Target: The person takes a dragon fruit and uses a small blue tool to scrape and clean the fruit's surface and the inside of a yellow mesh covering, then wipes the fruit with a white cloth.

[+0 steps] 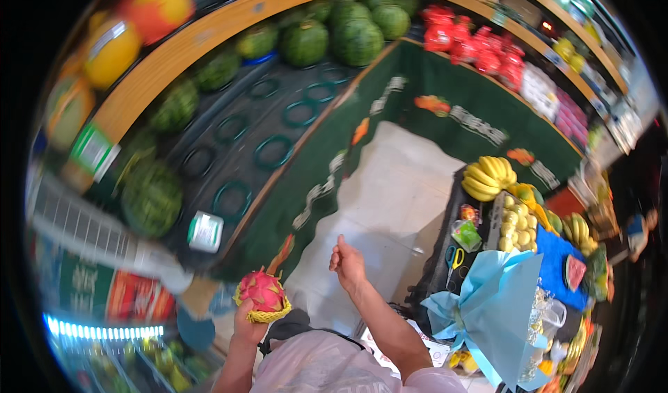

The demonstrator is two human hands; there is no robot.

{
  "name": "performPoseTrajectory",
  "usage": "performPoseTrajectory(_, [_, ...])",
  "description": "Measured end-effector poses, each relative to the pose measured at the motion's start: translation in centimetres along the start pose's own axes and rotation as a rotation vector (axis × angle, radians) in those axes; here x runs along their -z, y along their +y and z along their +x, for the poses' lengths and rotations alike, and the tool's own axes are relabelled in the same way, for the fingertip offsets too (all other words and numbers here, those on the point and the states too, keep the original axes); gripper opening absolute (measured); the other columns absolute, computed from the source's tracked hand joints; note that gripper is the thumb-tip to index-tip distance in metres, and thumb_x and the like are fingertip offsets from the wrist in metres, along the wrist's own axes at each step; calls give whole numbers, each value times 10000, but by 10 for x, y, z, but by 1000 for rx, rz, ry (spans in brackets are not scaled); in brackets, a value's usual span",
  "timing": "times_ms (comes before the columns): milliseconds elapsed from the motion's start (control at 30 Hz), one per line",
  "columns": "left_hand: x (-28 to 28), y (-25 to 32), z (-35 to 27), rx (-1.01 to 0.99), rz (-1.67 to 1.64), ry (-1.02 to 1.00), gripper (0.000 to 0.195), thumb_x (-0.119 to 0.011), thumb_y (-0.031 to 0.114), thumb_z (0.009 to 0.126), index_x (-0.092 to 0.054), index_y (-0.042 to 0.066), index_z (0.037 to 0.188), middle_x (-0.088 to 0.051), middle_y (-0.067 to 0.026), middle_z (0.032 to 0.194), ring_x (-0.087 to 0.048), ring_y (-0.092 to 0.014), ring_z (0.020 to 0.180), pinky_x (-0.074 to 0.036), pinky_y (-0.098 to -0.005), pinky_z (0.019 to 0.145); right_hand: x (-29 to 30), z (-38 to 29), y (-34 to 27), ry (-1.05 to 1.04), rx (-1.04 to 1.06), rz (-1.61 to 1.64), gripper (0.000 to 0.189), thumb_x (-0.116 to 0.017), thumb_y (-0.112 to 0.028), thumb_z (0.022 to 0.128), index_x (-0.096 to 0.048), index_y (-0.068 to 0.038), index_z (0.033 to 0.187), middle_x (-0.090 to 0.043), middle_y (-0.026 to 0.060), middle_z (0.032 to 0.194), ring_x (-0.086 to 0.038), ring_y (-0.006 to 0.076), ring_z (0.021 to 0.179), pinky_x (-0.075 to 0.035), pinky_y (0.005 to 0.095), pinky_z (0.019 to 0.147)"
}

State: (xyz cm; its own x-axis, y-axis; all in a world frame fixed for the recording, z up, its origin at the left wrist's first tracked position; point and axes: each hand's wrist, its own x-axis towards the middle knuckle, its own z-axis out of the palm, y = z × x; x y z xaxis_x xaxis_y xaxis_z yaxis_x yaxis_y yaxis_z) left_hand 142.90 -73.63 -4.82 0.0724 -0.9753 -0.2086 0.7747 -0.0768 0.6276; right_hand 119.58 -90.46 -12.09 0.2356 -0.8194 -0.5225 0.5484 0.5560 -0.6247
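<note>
My left hand (248, 322) holds a pink dragon fruit (263, 291) low in front of my body. A yellow foam net (274, 314) wraps the fruit's lower part. Out over the pale floor is my right hand (346, 262), with nothing seen in it; its thumb points up and the fingers look loosely curled. Ahead and to the left is a dark sloping display shelf (245, 142) with a green cloth skirt (313, 184). Watermelons (305, 43) sit along its back, and several green rings (274, 152) lie on its surface.
On the right, a black table (449, 236) holds bananas (489, 178), scissors (455, 265), a crate of yellowish fruit (516, 223) and a blue-wrapped bouquet (488, 307). Red bagged goods (469, 43) line the far shelf. A white grated unit (88, 226) stands at left. Tiled floor (391, 184) lies between.
</note>
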Motion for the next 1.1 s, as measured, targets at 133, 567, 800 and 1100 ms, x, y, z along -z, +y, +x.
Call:
performPoseTrajectory(133, [-45,0,177,258,-4,-74,688,-707,264,892,-427,46,1481,-551,-149,1438,-545,-314,1320,-419,-496,1137,46,60,-57,218,39,200,385,-519,-411,1064,-626,-48,995,-596,40,701,-555,178,628,-465,338,604])
performPoseTrajectory(567, [-286,-105,636,594,185,-426,681,-660,343,924,-418,83,1506,-545,-131,1447,-533,-330,1321,-425,-510,1119,129,284,-299,503,186,513,238,-582,-270,1010,-655,-44,1013,-644,38,778,-591,146,681,-498,303,645])
performPoseTrajectory(800, [-418,-187,845,604,128,-541,709,-651,408,939,-393,130,1538,-537,-133,1459,-543,-313,1309,-436,-485,1113,181,362,-534,443,381,417,230,-575,-243,1022,-652,-30,1061,-640,36,788,-594,141,680,-496,302,646])
performPoseTrajectory(1100, [-670,-413,1053,968,122,-764,711,-676,277,898,-393,83,1521,-555,-163,1414,-564,-347,1276,-454,-487,1102,361,419,-703,756,573,710,248,-569,-244,1024,-647,-15,1077,-654,76,809,-601,180,704,-499,343,669])
